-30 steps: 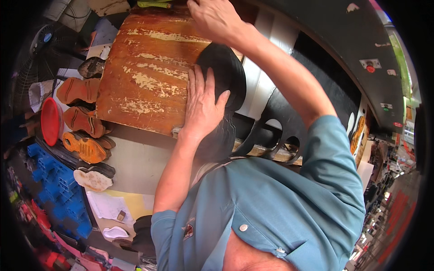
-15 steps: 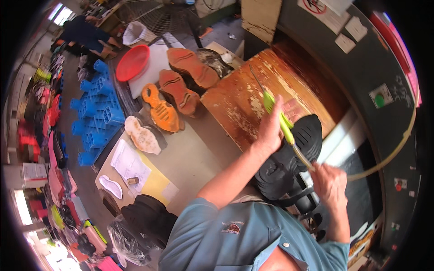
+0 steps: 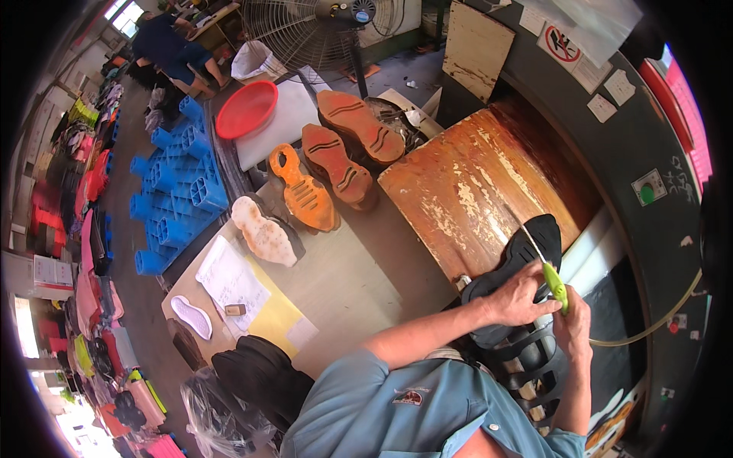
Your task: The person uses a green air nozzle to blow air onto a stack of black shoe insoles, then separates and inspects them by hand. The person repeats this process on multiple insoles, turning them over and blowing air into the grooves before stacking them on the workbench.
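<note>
A black rubber shoe sole [image 3: 521, 256] lies on the lower right edge of a worn wooden board [image 3: 473, 191]. My left hand [image 3: 518, 298] presses down on the sole. My right hand [image 3: 571, 324] grips a knife with a green handle [image 3: 555, 284], its thin blade pointing up over the sole. Beneath my hands is a stack of black soles [image 3: 527, 359].
Several orange and brown shoe moulds [image 3: 336, 164] lie on the grey table [image 3: 359, 282] with a pale mould [image 3: 263, 231], papers [image 3: 233, 278] and a red basin [image 3: 246, 108]. Blue pallets [image 3: 172, 187], a fan [image 3: 305, 27] and another person [image 3: 172, 49] are at the far left.
The view has swung left and down. My right hand came down from the top of the board with the green knife, and both hands now sit low on the black sole.
</note>
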`<state>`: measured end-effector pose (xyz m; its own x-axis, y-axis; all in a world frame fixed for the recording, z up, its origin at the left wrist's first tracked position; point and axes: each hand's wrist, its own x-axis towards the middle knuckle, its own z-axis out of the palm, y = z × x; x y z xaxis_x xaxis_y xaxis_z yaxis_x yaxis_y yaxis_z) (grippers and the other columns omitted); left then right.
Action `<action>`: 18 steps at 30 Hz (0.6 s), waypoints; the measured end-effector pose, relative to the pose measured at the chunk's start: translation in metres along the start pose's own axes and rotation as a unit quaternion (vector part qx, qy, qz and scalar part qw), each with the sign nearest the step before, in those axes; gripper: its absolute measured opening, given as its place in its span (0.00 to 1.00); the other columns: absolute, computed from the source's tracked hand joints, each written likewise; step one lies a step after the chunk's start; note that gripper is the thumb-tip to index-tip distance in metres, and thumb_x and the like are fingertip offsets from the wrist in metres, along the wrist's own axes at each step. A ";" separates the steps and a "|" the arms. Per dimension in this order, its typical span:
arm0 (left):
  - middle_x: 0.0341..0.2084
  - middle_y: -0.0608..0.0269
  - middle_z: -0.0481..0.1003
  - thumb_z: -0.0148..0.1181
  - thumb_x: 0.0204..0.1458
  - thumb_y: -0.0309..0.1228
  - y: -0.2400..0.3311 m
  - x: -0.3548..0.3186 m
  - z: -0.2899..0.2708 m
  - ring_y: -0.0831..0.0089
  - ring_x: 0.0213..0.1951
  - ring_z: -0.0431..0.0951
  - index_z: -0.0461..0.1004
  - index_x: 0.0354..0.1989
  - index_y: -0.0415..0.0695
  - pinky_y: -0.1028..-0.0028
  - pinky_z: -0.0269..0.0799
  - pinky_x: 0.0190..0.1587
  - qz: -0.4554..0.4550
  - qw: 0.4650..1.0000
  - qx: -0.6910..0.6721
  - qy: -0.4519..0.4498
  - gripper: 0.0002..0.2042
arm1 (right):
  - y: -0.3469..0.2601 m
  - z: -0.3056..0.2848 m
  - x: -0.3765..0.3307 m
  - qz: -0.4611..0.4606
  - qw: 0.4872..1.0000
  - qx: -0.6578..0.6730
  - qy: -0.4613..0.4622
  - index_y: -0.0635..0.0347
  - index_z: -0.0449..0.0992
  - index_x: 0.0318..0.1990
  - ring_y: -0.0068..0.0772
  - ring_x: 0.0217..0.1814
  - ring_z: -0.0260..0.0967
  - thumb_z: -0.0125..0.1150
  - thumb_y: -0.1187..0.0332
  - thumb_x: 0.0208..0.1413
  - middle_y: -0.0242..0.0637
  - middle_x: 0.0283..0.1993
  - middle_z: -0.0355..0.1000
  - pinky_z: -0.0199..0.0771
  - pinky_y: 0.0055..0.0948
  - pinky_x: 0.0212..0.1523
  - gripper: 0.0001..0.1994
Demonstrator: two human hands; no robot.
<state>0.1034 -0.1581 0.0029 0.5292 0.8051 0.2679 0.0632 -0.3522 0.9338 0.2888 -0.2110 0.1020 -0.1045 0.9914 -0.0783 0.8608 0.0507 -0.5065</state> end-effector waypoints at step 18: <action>0.84 0.31 0.40 0.37 0.79 0.49 -0.048 0.008 -0.034 0.40 0.86 0.34 0.50 0.83 0.30 0.49 0.31 0.86 -0.105 0.974 0.188 -0.068 0.36 | 0.109 -0.068 -0.119 0.059 0.988 -0.093 0.111 0.66 0.74 0.32 0.57 0.34 0.72 0.76 0.76 0.50 0.50 0.30 0.70 0.74 0.49 0.39 0.12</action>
<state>0.0754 -0.1184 -0.0317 0.5764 0.8169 0.0225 0.4747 -0.3571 0.8045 0.4285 -0.3150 0.1145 0.0967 0.9927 0.0721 0.9389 -0.0669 -0.3376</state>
